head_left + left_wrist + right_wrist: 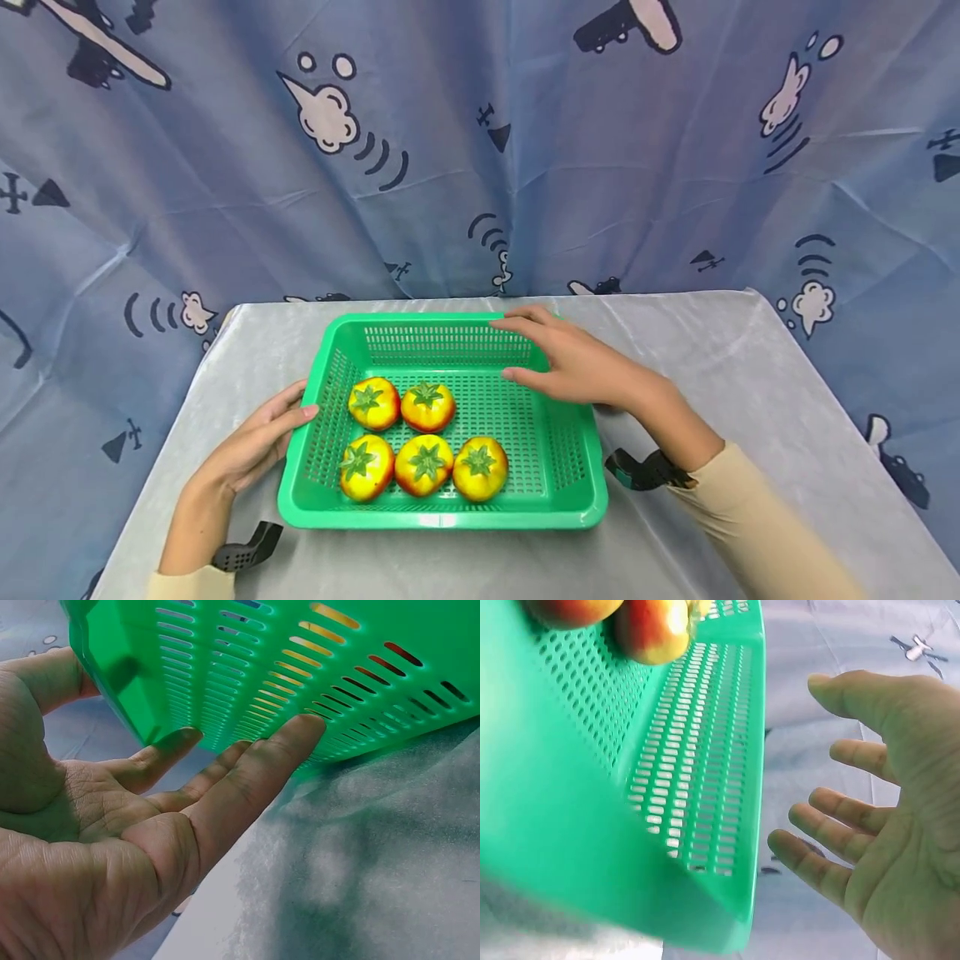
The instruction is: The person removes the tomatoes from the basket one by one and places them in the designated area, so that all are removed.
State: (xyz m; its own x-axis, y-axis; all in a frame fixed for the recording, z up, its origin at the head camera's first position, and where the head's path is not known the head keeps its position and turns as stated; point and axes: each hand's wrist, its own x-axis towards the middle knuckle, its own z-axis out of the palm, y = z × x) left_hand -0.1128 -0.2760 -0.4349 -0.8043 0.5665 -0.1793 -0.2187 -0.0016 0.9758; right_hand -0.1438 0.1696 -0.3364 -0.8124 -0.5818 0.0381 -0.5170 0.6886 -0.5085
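A green plastic basket [442,520] with slotted walls stands on the table. In its left and middle part are several red-and-yellow fruits [424,465] that look like persimmons, each with a green leafy top. My left hand [258,437] holds the basket's left side, thumb over the rim. In the left wrist view its fingers [232,787] lie against the outside of the slotted wall. Above the basket's right end hovers my right hand [573,358], fingers spread and holding nothing. The right wrist view shows that hand [900,810] apart from the basket wall.
The table [712,367] has a pale grey cloth cover. A blue patterned curtain [450,150] hangs behind it. A small dark thing [609,409] shows beneath the right wrist, beside the basket, mostly hidden. Each wrist wears a black strap device [251,550].
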